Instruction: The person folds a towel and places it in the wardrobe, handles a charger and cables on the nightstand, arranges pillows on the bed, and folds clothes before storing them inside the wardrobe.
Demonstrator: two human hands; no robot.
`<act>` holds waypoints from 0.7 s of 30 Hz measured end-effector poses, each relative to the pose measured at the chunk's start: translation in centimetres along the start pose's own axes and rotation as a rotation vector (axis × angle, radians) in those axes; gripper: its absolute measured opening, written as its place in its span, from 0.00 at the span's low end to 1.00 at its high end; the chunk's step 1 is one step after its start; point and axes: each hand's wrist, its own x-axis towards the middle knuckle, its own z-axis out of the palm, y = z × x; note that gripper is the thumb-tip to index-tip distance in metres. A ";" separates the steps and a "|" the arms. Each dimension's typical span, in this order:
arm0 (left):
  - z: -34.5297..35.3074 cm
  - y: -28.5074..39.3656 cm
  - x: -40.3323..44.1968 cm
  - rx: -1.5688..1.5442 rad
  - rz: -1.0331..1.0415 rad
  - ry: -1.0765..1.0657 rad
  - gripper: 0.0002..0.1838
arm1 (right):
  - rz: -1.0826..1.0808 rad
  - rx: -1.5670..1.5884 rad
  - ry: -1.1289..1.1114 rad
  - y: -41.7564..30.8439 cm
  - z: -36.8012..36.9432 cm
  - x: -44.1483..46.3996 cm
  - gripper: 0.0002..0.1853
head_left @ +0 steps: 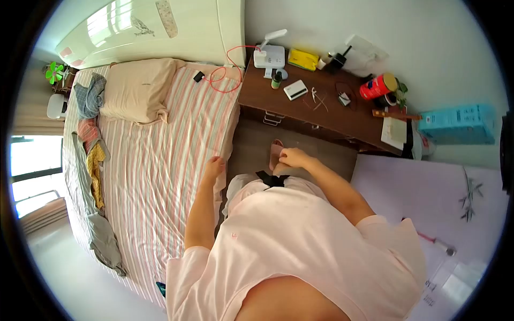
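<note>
My left hand hangs beside the edge of the bed, over the striped sheet from this viewpoint. Its fingers are curled in, with nothing visible in them. In front of my body is my right hand, fingers drawn together and no object showing. Just beyond it a pink slipper is on my foot, on the dark floor. A black tie shows at the waist of my light trousers. Whether either hand touches anything is unclear.
Left, the bed holds a beige pillow, crumpled clothes and a red cable. Ahead, a brown desk carries a white lamp, yellow pack, white box and red can. A blue box stands right.
</note>
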 end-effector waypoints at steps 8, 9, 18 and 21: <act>1.3 5.4 5.5 -0.097 -0.125 0.009 0.19 | -0.007 0.009 -0.011 -0.9 -8.3 7.9 0.15; 1.3 6.3 6.2 -0.112 -0.112 0.003 0.19 | -0.015 0.024 -0.009 -1.5 -9.1 8.7 0.15; -2.3 11.2 18.0 -0.020 0.000 0.109 0.22 | -0.006 0.073 -0.020 -5.4 -8.8 13.9 0.15; -3.7 12.8 22.5 -0.041 0.060 0.182 0.24 | 0.022 0.077 -0.048 -6.7 -7.4 15.4 0.15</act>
